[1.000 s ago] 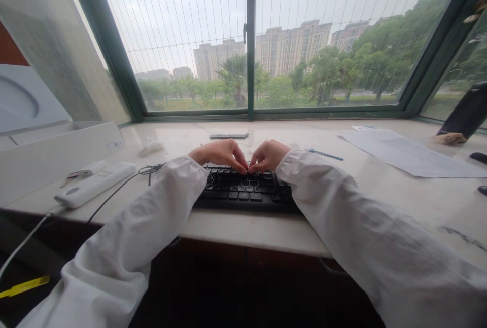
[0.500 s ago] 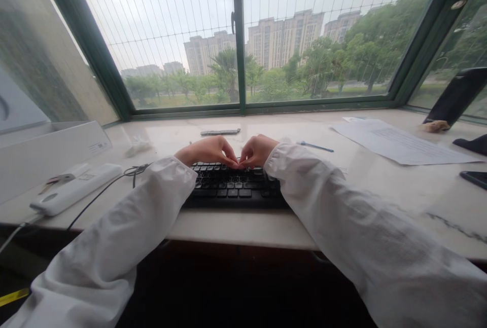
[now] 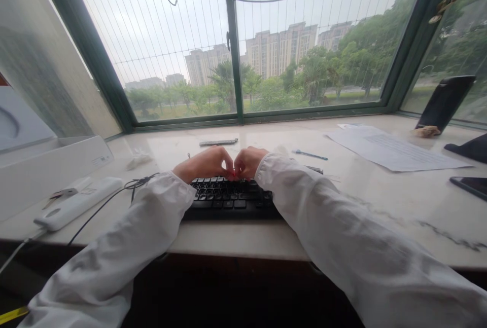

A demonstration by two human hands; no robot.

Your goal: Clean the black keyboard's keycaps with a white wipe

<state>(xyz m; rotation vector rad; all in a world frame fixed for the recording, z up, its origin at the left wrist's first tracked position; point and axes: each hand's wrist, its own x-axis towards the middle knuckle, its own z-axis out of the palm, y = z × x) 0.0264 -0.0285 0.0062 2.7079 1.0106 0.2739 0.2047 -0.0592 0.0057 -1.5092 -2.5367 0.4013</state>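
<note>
A black keyboard point(image 3: 222, 213) lies near the front edge of the white counter, its far right part hidden by my right sleeve. Over its back rows my left hand point(image 3: 207, 162) bends down, thumb and fingers pinched together. My right hand point(image 3: 249, 161) meets it there in a like pinch, the fingertips of both touching or nearly so. A hint of red shows between the tips; whatever they hold is too small to name. Behind the hands lies a thin grey strip-like object point(image 3: 218, 142). A slim blue tool point(image 3: 311, 155) rests to the right.
At left are a white power strip point(image 3: 85, 201), a dark cable point(image 3: 101, 210) and a white box point(image 3: 81, 158). Printed paper point(image 3: 388, 150), a phone point(image 3: 470, 185) and an upright dark object point(image 3: 445, 105) occupy the right. A window point(image 3: 304, 110) stands behind the counter.
My view has tilted slightly up and turned a little, so the counter sits lower in the picture. Both hands stay pinched together over the keyboard; a reddish spot now shows at their fingertips.
</note>
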